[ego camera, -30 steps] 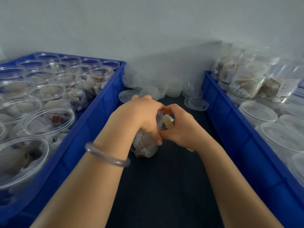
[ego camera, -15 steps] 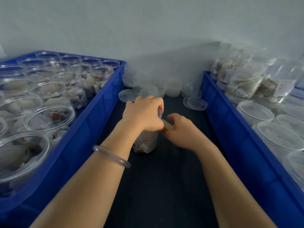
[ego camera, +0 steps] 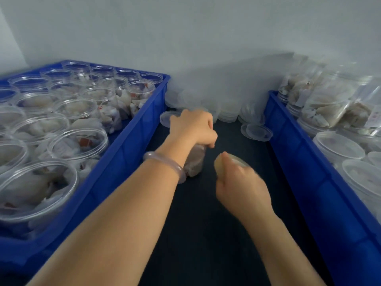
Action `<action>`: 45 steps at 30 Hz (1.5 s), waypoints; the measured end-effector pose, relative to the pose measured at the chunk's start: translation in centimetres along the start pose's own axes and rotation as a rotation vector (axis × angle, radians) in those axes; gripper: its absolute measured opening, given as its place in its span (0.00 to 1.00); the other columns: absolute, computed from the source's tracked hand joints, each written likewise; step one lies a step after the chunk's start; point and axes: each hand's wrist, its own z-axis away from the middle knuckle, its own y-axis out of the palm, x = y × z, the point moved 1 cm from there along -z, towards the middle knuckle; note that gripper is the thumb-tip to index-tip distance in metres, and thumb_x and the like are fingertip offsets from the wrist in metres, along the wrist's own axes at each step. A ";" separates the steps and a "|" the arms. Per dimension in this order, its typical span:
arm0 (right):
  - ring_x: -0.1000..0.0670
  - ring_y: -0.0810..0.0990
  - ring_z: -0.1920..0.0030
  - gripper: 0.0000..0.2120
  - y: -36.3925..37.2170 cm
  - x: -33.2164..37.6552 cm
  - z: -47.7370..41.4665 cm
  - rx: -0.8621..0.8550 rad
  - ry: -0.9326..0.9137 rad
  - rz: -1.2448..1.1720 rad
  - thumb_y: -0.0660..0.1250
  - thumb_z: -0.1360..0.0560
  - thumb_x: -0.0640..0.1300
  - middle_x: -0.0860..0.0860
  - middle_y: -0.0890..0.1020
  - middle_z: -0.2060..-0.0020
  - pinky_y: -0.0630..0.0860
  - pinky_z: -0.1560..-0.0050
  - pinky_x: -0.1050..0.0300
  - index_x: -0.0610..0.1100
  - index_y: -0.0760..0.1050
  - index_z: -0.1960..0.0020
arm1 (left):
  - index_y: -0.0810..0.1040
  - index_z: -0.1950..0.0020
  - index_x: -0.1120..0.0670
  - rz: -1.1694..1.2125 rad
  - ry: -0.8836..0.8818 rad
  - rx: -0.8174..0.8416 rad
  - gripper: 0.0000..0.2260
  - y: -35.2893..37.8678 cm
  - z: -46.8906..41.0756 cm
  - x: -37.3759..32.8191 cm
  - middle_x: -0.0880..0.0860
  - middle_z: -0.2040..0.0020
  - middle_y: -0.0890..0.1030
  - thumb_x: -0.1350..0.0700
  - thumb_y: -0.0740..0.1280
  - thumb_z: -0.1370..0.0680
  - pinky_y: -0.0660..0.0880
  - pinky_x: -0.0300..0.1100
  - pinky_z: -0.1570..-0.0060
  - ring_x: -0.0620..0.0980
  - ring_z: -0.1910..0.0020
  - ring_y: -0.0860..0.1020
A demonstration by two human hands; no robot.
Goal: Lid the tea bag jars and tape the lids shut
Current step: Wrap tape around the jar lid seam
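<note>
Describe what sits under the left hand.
A clear jar of tea bags, gripped from above by the left hand. The hand covers its top, so whether a lid is on cannot be seen.

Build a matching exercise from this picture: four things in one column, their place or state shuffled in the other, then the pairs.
1. left hand
2. right hand
3. unlidded jars
4. loose lids

A. lying on the dark table near the wall
B. holds the tape roll
C. standing in the left blue crate
D. grips the top of the jar on the table

Pairs: 1-D, 2-B, 3-C, 4-A.
</note>
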 end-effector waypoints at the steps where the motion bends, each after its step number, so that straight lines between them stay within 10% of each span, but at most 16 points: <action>1: 0.52 0.77 0.64 0.24 0.8 -1.1 -1.1 0.040 0.068 0.040 0.59 0.20 0.50 0.51 0.78 0.60 0.74 0.67 0.57 0.48 0.58 0.27 | 0.75 0.51 0.43 -0.035 0.040 0.045 0.16 0.1 0.0 0.0 0.44 0.52 0.76 0.45 0.76 0.34 0.68 0.54 0.41 0.52 0.43 0.72; 4: 0.49 0.80 0.56 0.29 3.5 -3.0 -3.2 0.126 0.047 0.122 0.56 0.20 0.60 0.48 0.81 0.53 0.76 0.57 0.53 0.43 0.58 0.27 | 0.71 0.34 0.44 0.058 0.088 0.054 0.32 0.1 0.1 0.5 0.45 0.36 0.74 0.34 0.71 0.34 0.65 0.55 0.35 0.50 0.34 0.69; 6: 0.48 0.80 0.53 0.26 5.1 -3.4 -3.4 0.120 -0.009 0.157 0.53 0.20 0.61 0.48 0.81 0.52 0.75 0.54 0.52 0.44 0.63 0.31 | 0.72 0.33 0.45 0.370 0.126 -0.249 0.28 0.1 0.7 1.5 0.43 0.33 0.72 0.34 0.65 0.29 0.62 0.55 0.31 0.45 0.31 0.67; 9: 0.47 0.74 0.47 0.23 6.3 -4.4 -3.6 0.067 -0.036 0.231 0.53 0.20 0.60 0.48 0.78 0.48 0.70 0.47 0.53 0.46 0.68 0.33 | 0.75 0.42 0.44 0.881 0.004 -0.589 0.12 2.4 2.2 3.8 0.35 0.47 0.76 0.41 0.59 0.21 0.69 0.27 0.48 0.24 0.48 0.71; 13: 0.51 0.69 0.43 0.32 6.3 -4.7 -3.8 0.087 -0.019 0.054 0.59 0.28 0.69 0.50 0.73 0.45 0.66 0.42 0.57 0.48 0.73 0.35 | 0.74 0.43 0.44 1.180 -0.116 -0.318 0.20 6.7 3.3 5.7 0.41 0.46 0.77 0.36 0.51 0.24 0.68 0.29 0.53 0.31 0.48 0.75; 18: 0.62 0.75 0.41 0.28 4.2 -3.1 -5.7 -0.154 0.069 -0.931 0.71 0.38 0.60 0.62 0.77 0.45 0.70 0.42 0.69 0.55 0.75 0.40 | 0.71 0.32 0.54 1.205 -0.082 -0.331 0.38 8.1 3.4 6.2 0.52 0.38 0.76 0.29 0.49 0.30 0.70 0.48 0.36 0.47 0.38 0.75; 24: 0.54 0.81 0.43 0.17 5.4 -1.5 -4.9 -0.302 -0.019 -1.395 0.73 0.34 0.39 0.53 0.84 0.47 0.77 0.47 0.65 0.41 0.80 0.45 | 0.75 0.41 0.51 1.224 -0.051 -0.352 0.30 8.8 3.6 6.1 0.52 0.44 0.79 0.33 0.46 0.27 0.73 0.41 0.45 0.44 0.45 0.78; 38: 0.55 0.80 0.43 0.06 4.6 -2.7 -4.1 -0.265 -0.112 -1.130 0.64 0.24 0.30 0.51 0.81 0.44 0.76 0.46 0.64 0.34 0.79 0.52 | 0.75 0.48 0.47 1.180 -0.076 -0.531 0.25 8.8 4.1 5.3 0.45 0.54 0.80 0.37 0.43 0.22 0.70 0.22 0.59 0.30 0.56 0.77; 45: 0.58 0.82 0.64 0.06 4.6 -2.3 -4.7 -0.370 0.122 -1.196 0.68 0.26 0.32 0.55 0.84 0.64 0.77 0.61 0.66 0.41 0.79 0.57 | 0.78 0.55 0.44 1.248 -0.028 -0.496 0.23 9.0 4.7 5.3 0.38 0.60 0.83 0.41 0.44 0.23 0.73 0.26 0.56 0.34 0.55 0.80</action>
